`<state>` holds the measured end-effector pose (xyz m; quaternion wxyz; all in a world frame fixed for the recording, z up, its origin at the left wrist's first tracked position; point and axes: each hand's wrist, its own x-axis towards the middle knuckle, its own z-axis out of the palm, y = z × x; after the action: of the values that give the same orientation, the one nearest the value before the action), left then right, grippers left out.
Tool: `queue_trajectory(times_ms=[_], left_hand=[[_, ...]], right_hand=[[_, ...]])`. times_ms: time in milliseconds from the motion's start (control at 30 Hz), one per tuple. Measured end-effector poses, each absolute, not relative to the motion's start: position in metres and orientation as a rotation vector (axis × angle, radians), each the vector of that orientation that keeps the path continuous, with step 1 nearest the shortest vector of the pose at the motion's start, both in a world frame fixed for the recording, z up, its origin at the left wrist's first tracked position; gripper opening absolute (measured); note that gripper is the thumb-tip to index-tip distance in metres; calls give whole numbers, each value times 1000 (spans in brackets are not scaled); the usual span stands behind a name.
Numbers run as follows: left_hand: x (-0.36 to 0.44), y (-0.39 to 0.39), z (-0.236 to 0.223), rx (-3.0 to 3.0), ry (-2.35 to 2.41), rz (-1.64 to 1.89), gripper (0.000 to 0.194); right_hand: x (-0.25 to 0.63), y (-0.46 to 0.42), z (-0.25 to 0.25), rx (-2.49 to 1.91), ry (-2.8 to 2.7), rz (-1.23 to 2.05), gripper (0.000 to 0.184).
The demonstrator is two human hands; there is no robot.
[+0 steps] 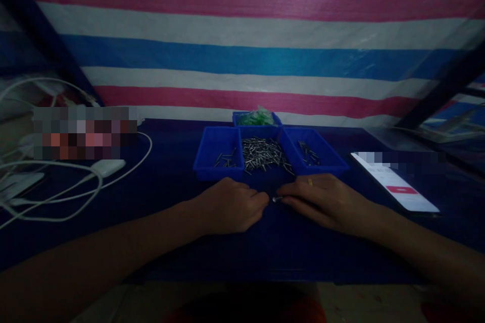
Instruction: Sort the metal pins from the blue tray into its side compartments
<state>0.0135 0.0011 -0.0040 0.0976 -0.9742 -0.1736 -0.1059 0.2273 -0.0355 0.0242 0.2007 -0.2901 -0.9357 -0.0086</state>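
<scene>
My left hand rests on the dark blue table with its fingers curled and pinched together near the table's middle. My right hand, with a ring on one finger, lies beside it and pinches a small metal pin at its fingertips. The two hands' fingertips almost meet at the pin. Just beyond them lies a loose pile of small metal pins. A blue tray on the left and a blue tray on the right each hold a few pins.
A third blue tray at the back holds green pieces. A lit phone lies to the right. White cables and a white charger spread over the left side. A striped tarp hangs behind.
</scene>
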Motion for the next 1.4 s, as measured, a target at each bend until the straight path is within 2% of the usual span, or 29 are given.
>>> queue_trajectory(times_ms=[200, 467, 867, 1400], left_hand=[[14, 1, -5, -2898, -492, -286, 15], [15, 4, -2, -2811, -679, -397, 19], [12, 0, 2, -2685, -503, -690, 19], [14, 2, 3, -2679, -703, -609, 27]], right_hand=[[227, -36, 26, -765, -2658, -40, 20], [232, -30, 21, -1077, -2608, -68, 18], [226, -28, 16, -1178, -2740, 169, 10], [230, -28, 21, -1172, -2673, 1, 25]])
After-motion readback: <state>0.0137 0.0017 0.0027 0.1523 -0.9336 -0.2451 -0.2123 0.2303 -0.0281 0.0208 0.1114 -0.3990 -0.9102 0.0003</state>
